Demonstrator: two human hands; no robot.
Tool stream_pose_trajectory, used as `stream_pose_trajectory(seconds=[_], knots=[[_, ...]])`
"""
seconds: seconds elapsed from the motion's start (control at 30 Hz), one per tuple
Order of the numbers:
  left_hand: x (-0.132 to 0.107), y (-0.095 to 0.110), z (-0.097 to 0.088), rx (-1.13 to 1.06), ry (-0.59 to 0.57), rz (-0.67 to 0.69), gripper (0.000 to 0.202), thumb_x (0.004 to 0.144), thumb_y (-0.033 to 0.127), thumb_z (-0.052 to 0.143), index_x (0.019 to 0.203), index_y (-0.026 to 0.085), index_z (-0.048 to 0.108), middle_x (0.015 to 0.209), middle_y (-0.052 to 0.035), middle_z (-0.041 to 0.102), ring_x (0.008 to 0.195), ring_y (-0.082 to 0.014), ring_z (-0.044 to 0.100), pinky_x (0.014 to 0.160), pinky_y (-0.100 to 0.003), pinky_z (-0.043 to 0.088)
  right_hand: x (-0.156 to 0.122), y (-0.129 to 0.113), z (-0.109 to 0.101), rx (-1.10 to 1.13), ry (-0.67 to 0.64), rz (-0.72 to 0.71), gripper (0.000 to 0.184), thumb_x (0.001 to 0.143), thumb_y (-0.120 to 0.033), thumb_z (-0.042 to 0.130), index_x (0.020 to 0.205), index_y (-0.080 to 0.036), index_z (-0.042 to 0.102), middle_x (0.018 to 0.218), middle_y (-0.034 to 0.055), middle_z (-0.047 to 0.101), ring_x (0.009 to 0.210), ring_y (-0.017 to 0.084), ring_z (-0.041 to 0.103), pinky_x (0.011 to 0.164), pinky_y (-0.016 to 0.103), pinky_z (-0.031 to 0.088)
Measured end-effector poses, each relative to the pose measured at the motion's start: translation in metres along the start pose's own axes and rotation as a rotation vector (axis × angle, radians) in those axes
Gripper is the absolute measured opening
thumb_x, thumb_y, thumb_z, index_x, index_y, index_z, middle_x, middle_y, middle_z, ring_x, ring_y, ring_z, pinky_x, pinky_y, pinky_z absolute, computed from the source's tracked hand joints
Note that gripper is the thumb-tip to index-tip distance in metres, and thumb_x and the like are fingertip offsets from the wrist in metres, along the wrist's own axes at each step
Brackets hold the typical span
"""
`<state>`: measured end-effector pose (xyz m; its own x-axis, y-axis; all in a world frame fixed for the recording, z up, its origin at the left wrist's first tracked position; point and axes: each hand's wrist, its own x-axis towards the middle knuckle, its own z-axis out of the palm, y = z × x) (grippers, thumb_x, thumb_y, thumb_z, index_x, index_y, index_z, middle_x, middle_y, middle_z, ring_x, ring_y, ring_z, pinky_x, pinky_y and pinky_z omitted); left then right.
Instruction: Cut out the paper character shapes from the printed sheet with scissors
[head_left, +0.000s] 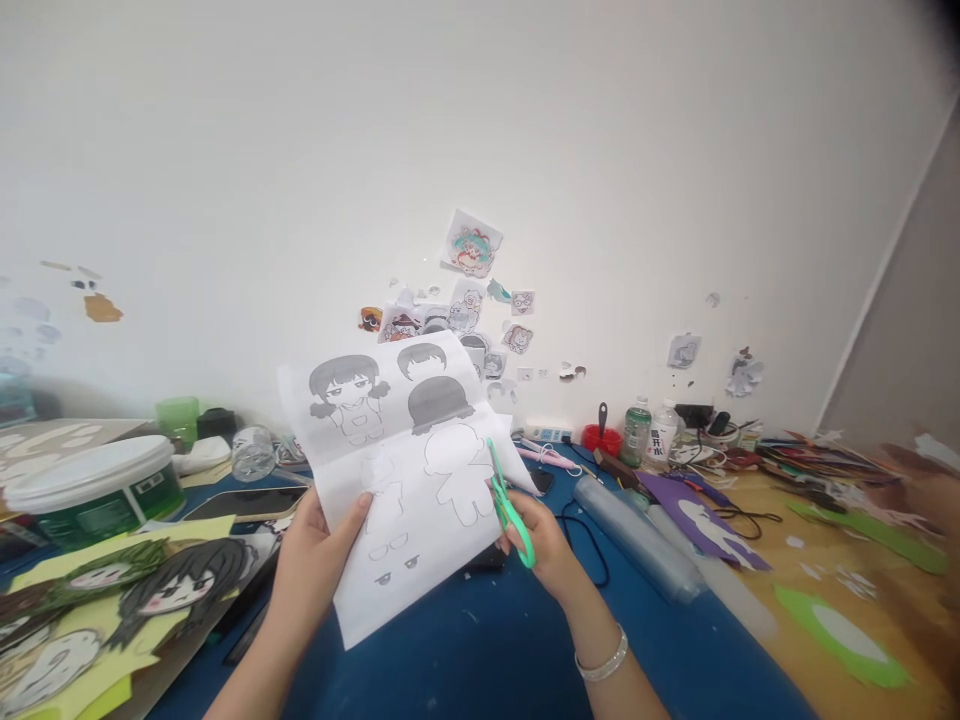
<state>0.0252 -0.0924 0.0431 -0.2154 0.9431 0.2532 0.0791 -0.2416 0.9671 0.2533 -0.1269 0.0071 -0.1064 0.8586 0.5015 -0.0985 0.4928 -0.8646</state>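
Observation:
A white sheet of paper (427, 590) printed with grey cartoon figure parts is held up over the blue table. My left hand (319, 540) grips its lower left edge, thumb on the front and fingers behind. My right hand (540, 540) is closed around green-handled scissors (510, 510) at the sheet's right edge. The scissors point upward, their blades close beside the blank figure outline; I cannot tell whether the blades are apart or closed on the paper. Part of the sheet curls back behind the scissors.
Paper cut-outs (184, 590) and a green-and-white tub (97, 490) stand at left. A rolled clear plastic sheet (637, 540), a purple paper (701, 520), bottles (637, 435) and a red container (602, 440) lie to the right. Small drawings (472, 245) are stuck on the wall.

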Motion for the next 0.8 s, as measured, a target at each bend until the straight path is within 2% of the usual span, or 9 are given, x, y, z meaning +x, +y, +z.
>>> stream_pose_trajectory(seconds=[0.1, 0.27, 0.57, 0.8], knots=[[0.000, 0.002, -0.002, 0.003, -0.019, 0.003, 0.047, 0.063, 0.041, 0.065, 0.105, 0.022, 0.056, 0.099, -0.0089, 0.066, 0.084, -0.0289, 0.064, 0.067, -0.036, 0.053, 0.000, -0.006, -0.001, -0.018, -0.014, 0.030, 0.052, 0.067, -0.054, 0.062, 0.102, -0.015, 0.059, 0.053, -0.0034, 0.044, 0.049, 0.009, 0.038, 0.050, 0.023, 0.035], [-0.003, 0.012, -0.004, 0.102, -0.032, -0.019, 0.049, 0.066, 0.045, 0.060, 0.109, 0.022, 0.052, 0.102, -0.0093, 0.066, 0.079, -0.0278, 0.065, 0.058, -0.033, 0.054, -0.001, -0.012, -0.008, -0.092, -0.072, 0.073, 0.051, 0.067, -0.055, 0.061, 0.092, -0.011, 0.058, 0.051, -0.0034, 0.043, 0.048, 0.009, 0.037, 0.047, 0.023, 0.032], [-0.003, 0.011, -0.005, 0.163, -0.062, 0.008, 0.054, 0.067, 0.050, 0.058, 0.112, 0.022, 0.050, 0.109, -0.0108, 0.062, 0.082, -0.0293, 0.064, 0.056, -0.033, 0.054, 0.000, -0.007, -0.015, -0.082, -0.132, 0.060, 0.047, 0.069, -0.053, 0.060, 0.091, -0.011, 0.056, 0.052, -0.0026, 0.045, 0.048, 0.009, 0.039, 0.049, 0.024, 0.030], [0.000, 0.008, -0.005, 0.220, -0.053, -0.010, 0.058, 0.066, 0.052, 0.058, 0.115, 0.023, 0.049, 0.109, -0.0116, 0.062, 0.081, -0.0305, 0.064, 0.053, -0.034, 0.053, -0.001, -0.009, -0.017, -0.110, -0.128, 0.107, 0.045, 0.071, -0.050, 0.059, 0.093, -0.010, 0.057, 0.052, -0.0029, 0.044, 0.049, 0.009, 0.037, 0.050, 0.024, 0.029]])
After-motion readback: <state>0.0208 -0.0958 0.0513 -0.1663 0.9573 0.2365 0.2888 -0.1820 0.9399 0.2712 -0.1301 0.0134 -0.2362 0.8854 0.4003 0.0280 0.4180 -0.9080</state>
